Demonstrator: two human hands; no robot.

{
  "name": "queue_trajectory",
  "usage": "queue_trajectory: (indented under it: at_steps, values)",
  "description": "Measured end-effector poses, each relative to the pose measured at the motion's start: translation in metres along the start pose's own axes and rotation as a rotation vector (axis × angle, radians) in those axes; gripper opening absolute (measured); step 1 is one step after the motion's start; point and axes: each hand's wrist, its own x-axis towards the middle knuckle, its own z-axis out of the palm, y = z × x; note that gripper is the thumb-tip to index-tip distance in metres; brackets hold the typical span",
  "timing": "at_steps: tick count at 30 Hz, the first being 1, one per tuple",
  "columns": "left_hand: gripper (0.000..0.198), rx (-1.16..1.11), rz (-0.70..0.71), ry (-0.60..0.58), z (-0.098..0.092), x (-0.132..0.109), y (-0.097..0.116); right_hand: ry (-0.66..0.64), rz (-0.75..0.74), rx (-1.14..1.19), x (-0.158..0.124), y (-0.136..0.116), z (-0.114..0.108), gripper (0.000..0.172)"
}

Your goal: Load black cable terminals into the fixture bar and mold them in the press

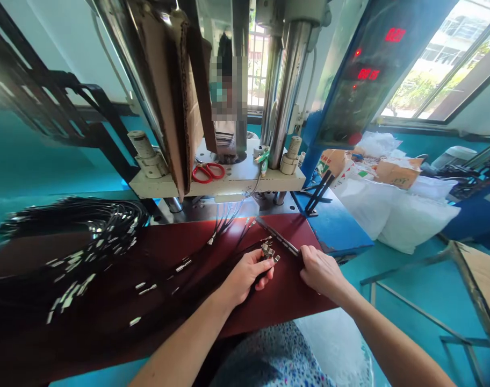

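Note:
My left hand (245, 277) is closed around a bunch of thin black cables, whose shiny metal terminals (269, 249) stick out past the thumb and fingers. Just to the right, my right hand (321, 271) grips the near end of a narrow dark metal bar (279, 236) with light marks or slots along it. The bar slants away over the dark red tabletop (293, 301) toward the press. More loose cables with silvery ends (184, 264) lie left of my left hand. A few thin cables (224, 220) run down from the press edge onto the table.
A large coil of black cables (103, 226) covers the table's left side. Red-handled scissors (208, 172) lie on the press plate (245, 185) between steel columns. White sacks (406, 215) stand at the right, near a metal-framed stand (422, 317). Another person shows behind the press.

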Motion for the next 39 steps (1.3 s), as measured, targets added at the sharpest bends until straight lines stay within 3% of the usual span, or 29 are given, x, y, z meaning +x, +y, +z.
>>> queue_trajectory:
  at_steps: [3,7,10,12,16,26,29,34,39]
  values:
    - [0.023,0.011,0.029,0.012,0.002,-0.002,0.0,-0.088,0.018,0.317,0.003,0.005,0.001,0.012]
    - [0.023,0.078,0.029,0.065,0.002,-0.001,-0.002,-0.171,0.102,1.133,-0.006,-0.002,0.009,0.008]
    - [0.022,0.186,0.012,0.055,0.007,0.001,-0.004,-0.066,0.168,1.597,-0.016,-0.025,0.019,0.008]
    - [0.024,0.253,-0.003,0.047,0.011,0.001,-0.004,0.015,0.158,1.742,-0.019,-0.042,0.023,0.022]
    - [0.024,0.338,-0.006,0.066,0.018,0.0,-0.004,0.098,0.109,1.736,-0.018,-0.06,0.025,0.04]
    - [0.016,0.533,0.177,0.108,0.013,0.003,-0.014,0.15,0.091,1.554,-0.019,-0.064,0.029,0.042]
    - [0.015,0.485,0.128,0.093,0.011,-0.001,-0.01,0.16,0.077,1.551,-0.019,-0.066,0.03,0.042]
    - [0.015,0.348,0.22,0.15,0.009,-0.002,-0.001,0.198,0.145,1.667,-0.021,-0.065,0.03,0.043]
    - [0.016,0.307,0.109,0.14,0.014,-0.001,0.002,0.228,0.156,1.711,-0.023,-0.064,0.031,0.048]
